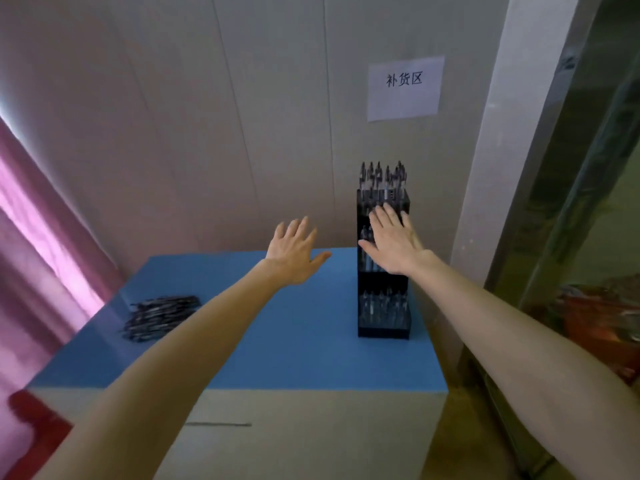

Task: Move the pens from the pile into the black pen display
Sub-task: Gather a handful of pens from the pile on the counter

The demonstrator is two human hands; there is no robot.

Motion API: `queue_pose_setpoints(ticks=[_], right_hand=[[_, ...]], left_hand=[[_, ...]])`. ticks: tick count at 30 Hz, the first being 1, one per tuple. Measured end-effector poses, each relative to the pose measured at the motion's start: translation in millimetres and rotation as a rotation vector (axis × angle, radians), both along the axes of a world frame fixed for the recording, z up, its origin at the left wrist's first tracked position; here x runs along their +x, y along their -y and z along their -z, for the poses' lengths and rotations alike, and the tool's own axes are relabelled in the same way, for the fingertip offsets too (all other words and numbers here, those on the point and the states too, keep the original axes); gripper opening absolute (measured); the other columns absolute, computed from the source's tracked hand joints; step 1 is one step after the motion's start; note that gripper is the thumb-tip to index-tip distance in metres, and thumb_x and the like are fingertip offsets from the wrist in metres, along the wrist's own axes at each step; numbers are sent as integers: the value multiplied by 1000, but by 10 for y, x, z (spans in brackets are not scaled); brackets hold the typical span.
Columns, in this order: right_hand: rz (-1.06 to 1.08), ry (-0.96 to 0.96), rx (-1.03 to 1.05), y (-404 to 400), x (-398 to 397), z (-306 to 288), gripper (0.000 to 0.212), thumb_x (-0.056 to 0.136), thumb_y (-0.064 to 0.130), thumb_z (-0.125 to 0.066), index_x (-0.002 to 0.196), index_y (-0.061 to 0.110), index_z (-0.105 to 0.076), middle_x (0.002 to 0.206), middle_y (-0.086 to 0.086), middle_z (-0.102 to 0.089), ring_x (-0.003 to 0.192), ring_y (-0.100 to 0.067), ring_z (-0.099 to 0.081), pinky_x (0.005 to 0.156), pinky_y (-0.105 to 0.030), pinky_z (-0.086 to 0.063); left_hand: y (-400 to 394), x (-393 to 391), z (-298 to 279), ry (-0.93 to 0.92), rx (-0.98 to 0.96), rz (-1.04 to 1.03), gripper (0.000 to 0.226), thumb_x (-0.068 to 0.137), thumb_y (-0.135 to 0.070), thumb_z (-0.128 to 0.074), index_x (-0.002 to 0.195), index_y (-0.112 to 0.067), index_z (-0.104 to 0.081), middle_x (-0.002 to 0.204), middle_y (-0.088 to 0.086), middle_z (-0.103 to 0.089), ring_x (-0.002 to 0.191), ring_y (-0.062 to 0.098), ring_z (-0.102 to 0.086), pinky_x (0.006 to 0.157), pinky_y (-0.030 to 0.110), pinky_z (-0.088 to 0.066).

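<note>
Both my left hand (pixel 294 252) and right hand (pixel 394 242) flat, empty; pile (pixel 161 317) lies left of display (pixel 382 327), nearer my left, pens running crosswise.

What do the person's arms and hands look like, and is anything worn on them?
Both arms are bare up to the frame edge: no sleeves show. The left hand and right hand carry no gloves, rings, watch or bracelets that can be seen.

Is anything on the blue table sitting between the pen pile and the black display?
Nothing visible does. The blue tabletop between the pile of dark pens and the tall black tiered pen display holds no objects; only the left forearm crosses above it. Both open hands, left and right, hold nothing.
</note>
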State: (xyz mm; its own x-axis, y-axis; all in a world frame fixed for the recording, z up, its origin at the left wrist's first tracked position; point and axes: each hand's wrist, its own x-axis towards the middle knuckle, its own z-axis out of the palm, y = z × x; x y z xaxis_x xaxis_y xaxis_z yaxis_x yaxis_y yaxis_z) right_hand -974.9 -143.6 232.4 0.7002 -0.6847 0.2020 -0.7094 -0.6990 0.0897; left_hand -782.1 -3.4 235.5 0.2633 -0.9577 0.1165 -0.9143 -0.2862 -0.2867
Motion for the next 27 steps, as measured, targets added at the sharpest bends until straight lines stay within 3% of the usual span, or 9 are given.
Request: queue_pose_setpoints(ticks=[8,14,20,27], right_hand=[[-66,52,-29,-666,881,-79,81,104,55,-36,161,3,-9,169,-16,-5,157,-31,-1,126,-51,-12],[-143,17,70,-1281,2259,-16,80,105,49,-41,161,4,-5,169,-16,-3,157,-33,-1,125,-51,-12],[-259,-35,92,-1812,3669,50,83,104,49,-46,161,5,-5,168,-16,-9,156,-33,-7,124,-51,-17],[-343,-112,191,-2210,4649,506,82,103,46,-50,161,5,-9,162,-15,-27,149,-34,-26,119,-49,-29]], left_hand=[[-1069,952,48,-49,5,-103,79,101,-67,-15,161,-15,-21,170,12,-7,154,30,-14,126,48,-9],[-2033,2153,178,-210,127,-298,79,101,-68,-19,161,-16,-20,169,15,-4,154,35,-16,124,52,-14],[-2814,3450,235,-326,79,-425,79,102,-67,-28,161,-15,-19,170,14,-4,154,34,-17,122,51,-19],[-3175,4342,557,-401,76,-387,69,100,-57,-45,155,-16,-33,156,12,-33,140,35,-40,113,49,-36]])
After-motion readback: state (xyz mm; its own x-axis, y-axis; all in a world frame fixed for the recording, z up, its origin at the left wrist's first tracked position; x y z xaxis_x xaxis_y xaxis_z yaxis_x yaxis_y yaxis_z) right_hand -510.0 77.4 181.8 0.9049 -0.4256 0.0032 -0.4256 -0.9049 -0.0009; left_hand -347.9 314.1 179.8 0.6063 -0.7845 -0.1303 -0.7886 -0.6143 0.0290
